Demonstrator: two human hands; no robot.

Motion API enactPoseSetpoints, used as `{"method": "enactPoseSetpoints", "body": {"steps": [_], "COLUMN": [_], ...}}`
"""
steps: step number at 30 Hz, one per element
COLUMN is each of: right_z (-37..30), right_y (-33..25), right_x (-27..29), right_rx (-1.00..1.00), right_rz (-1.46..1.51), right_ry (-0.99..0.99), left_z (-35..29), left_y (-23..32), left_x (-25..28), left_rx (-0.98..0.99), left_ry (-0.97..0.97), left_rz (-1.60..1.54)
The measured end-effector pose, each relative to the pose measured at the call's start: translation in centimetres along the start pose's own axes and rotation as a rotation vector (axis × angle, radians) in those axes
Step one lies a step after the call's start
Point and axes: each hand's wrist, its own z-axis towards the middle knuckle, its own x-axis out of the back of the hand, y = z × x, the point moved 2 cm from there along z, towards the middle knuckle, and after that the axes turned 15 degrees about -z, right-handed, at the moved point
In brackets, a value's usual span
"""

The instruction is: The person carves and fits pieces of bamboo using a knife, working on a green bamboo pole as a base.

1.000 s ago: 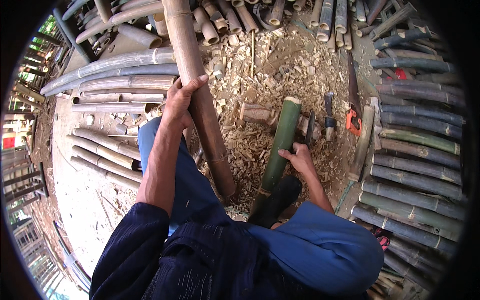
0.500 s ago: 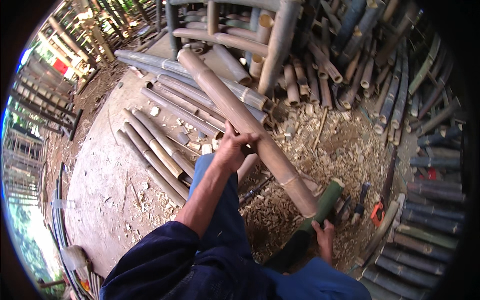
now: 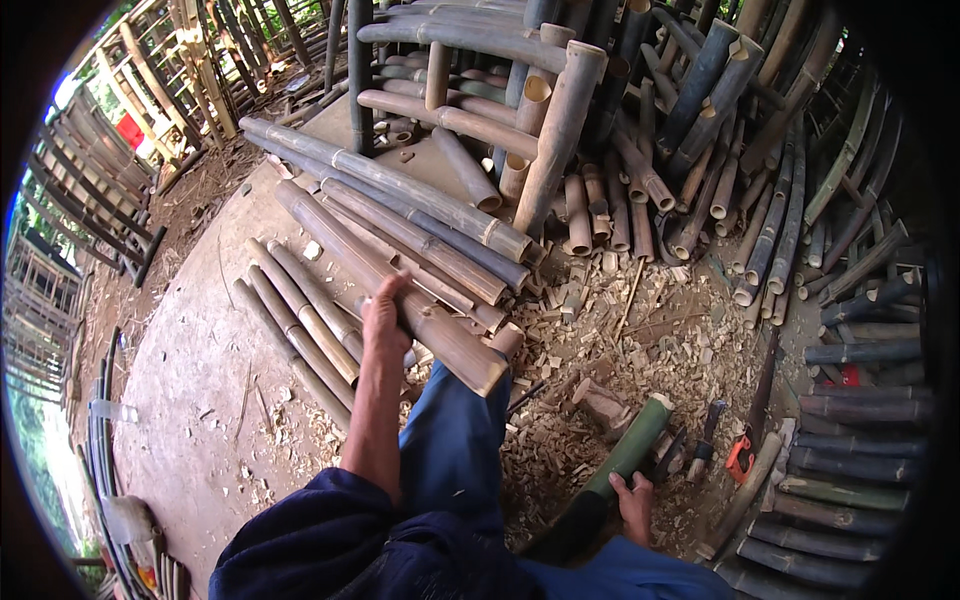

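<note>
My left hand [image 3: 385, 322] is closed around a brown bamboo pole [image 3: 342, 240], its thumb over the top. This pole slants over the floor, its near cut end above my left knee. Lower right, my right hand [image 3: 632, 505] has its thumb and fingers against the side of a green bamboo pole [image 3: 630, 445]. That pole slopes up from between my legs, its pale cut end away from me; its lower part is dark. Part of the right hand's grip is hidden. Beneath the brown pole lie several split and whole bamboo lengths [image 3: 430, 245].
Wood chips [image 3: 660, 340] cover the floor ahead. To the right lie a wooden-handled tool [image 3: 700, 462] and an orange-handled tool [image 3: 740, 458], beside stacked dark bamboo [image 3: 850, 455]. A bamboo frame [image 3: 560, 140] stands at the back. More bamboo lengths [image 3: 305, 315] lie on the left.
My left hand has carried the brown bamboo pole leftward, away from the green pole, toward the lengths on the floor. My right hand stays at the green pole. The view has shifted slightly.
</note>
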Motion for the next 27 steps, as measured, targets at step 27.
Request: {"method": "enactPoseSetpoints", "body": {"steps": [27], "right_z": [-0.6], "right_y": [0.1], "right_x": [0.0], "right_rx": [-0.179], "right_rz": [0.168], "right_ry": [-0.155], "left_z": [11.9], "left_y": [-0.8], "left_x": [14.4], "left_rx": [-0.009], "left_ry": [0.458], "left_rz": [0.343]}}
